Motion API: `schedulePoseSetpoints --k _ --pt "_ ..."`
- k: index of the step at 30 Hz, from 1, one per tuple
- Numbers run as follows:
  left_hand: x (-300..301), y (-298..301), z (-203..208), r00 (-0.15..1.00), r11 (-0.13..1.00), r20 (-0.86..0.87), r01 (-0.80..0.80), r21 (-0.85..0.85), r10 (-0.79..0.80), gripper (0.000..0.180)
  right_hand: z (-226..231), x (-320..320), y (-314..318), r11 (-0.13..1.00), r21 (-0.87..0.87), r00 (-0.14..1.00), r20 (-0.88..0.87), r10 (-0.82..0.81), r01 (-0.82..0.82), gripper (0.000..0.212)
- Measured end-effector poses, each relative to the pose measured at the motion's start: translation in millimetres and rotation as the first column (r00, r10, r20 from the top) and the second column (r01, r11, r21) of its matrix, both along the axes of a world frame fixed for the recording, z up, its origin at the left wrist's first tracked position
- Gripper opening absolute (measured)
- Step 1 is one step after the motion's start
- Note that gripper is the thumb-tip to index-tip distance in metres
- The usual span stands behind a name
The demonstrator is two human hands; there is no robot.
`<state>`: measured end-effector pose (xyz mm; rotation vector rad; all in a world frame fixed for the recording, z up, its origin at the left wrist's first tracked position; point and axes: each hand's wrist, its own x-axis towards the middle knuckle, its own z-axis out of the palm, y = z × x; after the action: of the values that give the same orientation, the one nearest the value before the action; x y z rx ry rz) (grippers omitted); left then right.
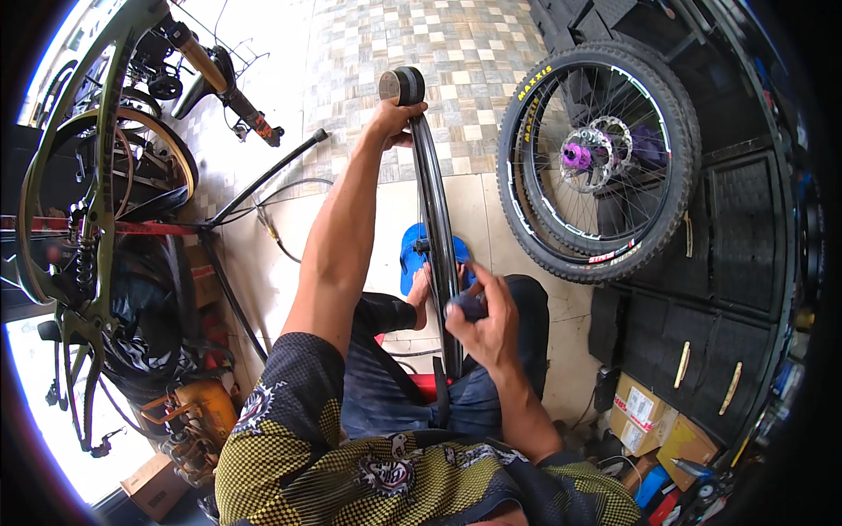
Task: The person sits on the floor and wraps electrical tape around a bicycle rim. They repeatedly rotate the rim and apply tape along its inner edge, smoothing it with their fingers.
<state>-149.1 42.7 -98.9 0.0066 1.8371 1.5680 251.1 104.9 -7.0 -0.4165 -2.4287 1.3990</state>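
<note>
A bicycle wheel rim [436,202] stands on edge between my legs, its near end at my lap. My left hand [396,121] is closed on the far end of the rim, arm stretched out. Just beyond those fingers, a roll of black tape [403,86] with a brownish side sits against the rim. My right hand [488,323] is beside the near part of the rim, with thumb and fingers closed round a small dark lump [468,305]. What kind of thing the lump is, I cannot make out. The wheel's hub [422,246] shows at the rim's left side.
Two wheels with knobbly tyres [517,197] lean at the right against black cabinets [732,237]. A green bicycle frame [107,175] hangs on a stand with black legs [267,175] at left. A blue rounded thing [410,260] lies by my bare foot. Cardboard boxes [645,412] sit lower right.
</note>
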Motion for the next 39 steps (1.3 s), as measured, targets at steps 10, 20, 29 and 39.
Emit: schedulePoseSetpoints --k 10,20,29,39 --pt "-3.8 -10.9 -4.5 1.0 0.999 -0.01 -0.018 -0.042 0.018 0.025 -24.5 -230.5 55.4 0.974 -0.224 0.953 0.291 0.08 -0.014 0.09" --pt "-1.3 12.4 -1.1 1.0 0.999 -0.02 -0.024 -0.039 0.023 0.028 -66.8 -329.9 89.7 0.991 -0.134 0.851 0.519 0.081 -0.012 0.076" --pt "-1.9 8.3 -14.9 1.0 1.0 0.0 -0.013 0.005 0.013 0.027 -1.5 -56.3 3.1 0.975 -0.21 0.992 0.121 -0.041 0.066 0.058" --pt "42.7 11.4 22.5 0.991 0.999 -0.127 -0.036 0.024 0.038 0.031 -47.5 94.0 -28.7 0.98 -0.183 0.996 -0.012 -0.087 0.083 0.069"
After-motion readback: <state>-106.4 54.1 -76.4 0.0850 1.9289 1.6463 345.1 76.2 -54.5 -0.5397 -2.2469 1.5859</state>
